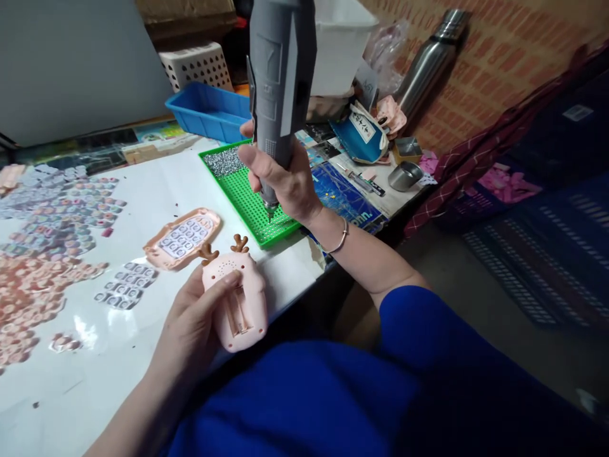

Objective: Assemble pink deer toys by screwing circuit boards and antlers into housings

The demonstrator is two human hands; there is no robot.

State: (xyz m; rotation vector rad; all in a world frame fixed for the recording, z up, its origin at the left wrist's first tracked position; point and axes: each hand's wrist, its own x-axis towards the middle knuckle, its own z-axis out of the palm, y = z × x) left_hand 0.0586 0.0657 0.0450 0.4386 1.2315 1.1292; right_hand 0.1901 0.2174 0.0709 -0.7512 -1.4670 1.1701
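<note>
My left hand (197, 311) grips a pink plastic toy phone (254, 298) with brown antlers, its back facing up. The battery slot and several screw holes show, and my thumb presses near the upper middle. My right hand (290, 184) is wrapped round a grey electric screwdriver (283, 70), held upright with its tip pointing down. That tip hovers over the near part of a green perforated tray (242, 197), which has a heap of small screws (223, 162) at its far left corner. Behind the toy lies a pink shell half (209, 222) with white keys in it.
Piles of small pastel pieces (71, 209) and pink buttons (28, 298) cover the table's left. White square keys (126, 285) lie near the shell half. At the back stand a blue bin (209, 108), a white basket (195, 66) and a steel bottle (431, 60). A metal cup (405, 176) sits right.
</note>
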